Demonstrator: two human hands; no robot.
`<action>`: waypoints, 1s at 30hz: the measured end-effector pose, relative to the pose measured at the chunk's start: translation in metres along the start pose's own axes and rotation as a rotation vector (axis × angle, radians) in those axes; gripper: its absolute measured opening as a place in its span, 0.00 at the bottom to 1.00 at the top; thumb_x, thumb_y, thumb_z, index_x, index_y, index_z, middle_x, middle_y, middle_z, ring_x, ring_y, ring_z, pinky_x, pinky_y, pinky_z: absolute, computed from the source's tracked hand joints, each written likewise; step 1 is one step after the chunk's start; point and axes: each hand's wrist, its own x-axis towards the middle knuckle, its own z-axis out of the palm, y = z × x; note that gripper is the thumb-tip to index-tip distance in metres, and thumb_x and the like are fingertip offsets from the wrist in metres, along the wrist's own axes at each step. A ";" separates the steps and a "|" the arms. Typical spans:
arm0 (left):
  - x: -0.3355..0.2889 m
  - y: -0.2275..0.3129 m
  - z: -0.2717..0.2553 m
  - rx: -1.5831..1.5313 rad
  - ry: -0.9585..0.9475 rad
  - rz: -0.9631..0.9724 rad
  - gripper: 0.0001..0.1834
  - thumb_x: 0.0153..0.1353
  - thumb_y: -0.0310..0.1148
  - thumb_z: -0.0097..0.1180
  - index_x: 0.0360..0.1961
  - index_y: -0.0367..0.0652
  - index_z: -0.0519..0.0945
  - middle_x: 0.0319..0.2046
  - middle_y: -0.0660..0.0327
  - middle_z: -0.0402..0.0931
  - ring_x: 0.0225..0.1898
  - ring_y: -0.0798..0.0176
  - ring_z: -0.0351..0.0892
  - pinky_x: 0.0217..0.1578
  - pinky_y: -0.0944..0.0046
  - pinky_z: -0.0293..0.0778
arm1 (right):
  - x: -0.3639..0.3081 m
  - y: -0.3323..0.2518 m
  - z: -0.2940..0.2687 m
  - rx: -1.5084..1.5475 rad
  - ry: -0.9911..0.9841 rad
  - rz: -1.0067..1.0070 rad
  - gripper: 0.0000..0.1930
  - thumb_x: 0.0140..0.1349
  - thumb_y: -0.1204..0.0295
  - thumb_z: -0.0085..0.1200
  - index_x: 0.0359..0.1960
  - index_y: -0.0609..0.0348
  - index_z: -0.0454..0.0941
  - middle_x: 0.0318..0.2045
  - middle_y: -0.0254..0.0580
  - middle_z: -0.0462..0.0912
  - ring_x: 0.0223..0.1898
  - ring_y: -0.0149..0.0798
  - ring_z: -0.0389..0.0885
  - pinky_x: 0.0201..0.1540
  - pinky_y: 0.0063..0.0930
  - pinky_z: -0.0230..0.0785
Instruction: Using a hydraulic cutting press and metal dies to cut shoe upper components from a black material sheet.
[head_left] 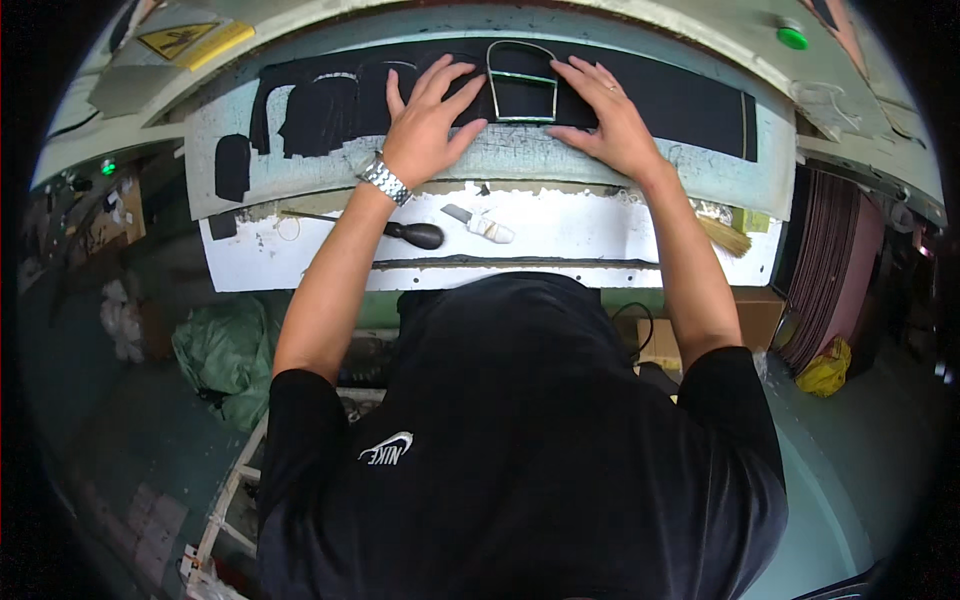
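A steel cutting die (525, 120), an arched metal frame with a crossbar, stands on a long strip of black sheet material (670, 105). My left hand (425, 120) lies spread on the strip just left of the die, fingertips close to its edge. On the other side my right hand (615, 120) is also spread, its index finger and thumb beside the frame; whether they touch it I cannot tell. Several overlapping black cut pieces (315, 115) lie left of my left hand, and one single rounded piece (232, 165) sits apart on the pale green cutting board (560, 160).
On the white ledge (580, 230) nearer me lie a dark-handled tool (418, 235), a short blade with a white wrapped handle (485, 225) and a bristle brush (724, 236). A machine beam with a green button (792, 38) spans above the board. A green bag (225, 355) stands lower left.
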 end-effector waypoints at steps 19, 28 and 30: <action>-0.097 0.106 -0.033 -0.164 -0.058 -0.077 0.18 0.53 0.32 0.70 0.44 0.39 0.80 0.40 0.53 0.73 0.43 0.46 0.71 0.43 0.51 0.73 | -0.041 0.014 -0.144 0.088 0.309 0.394 0.16 0.76 0.65 0.50 0.36 0.66 0.83 0.30 0.38 0.86 0.34 0.29 0.82 0.43 0.27 0.75; -0.079 0.088 -0.027 -0.117 -0.043 -0.088 0.20 0.51 0.34 0.72 0.44 0.40 0.80 0.42 0.53 0.73 0.45 0.46 0.70 0.45 0.52 0.73 | -0.088 -0.055 -0.059 0.031 -0.297 0.412 0.15 0.63 0.60 0.63 0.36 0.61 0.85 0.34 0.53 0.86 0.39 0.56 0.84 0.44 0.45 0.76; -0.093 0.101 -0.025 -0.100 -0.035 -0.090 0.21 0.51 0.34 0.72 0.45 0.40 0.79 0.42 0.53 0.73 0.45 0.46 0.70 0.46 0.52 0.73 | -0.115 -0.062 -0.053 -0.086 -0.219 0.237 0.17 0.57 0.60 0.68 0.38 0.61 0.85 0.36 0.50 0.83 0.42 0.55 0.82 0.47 0.44 0.75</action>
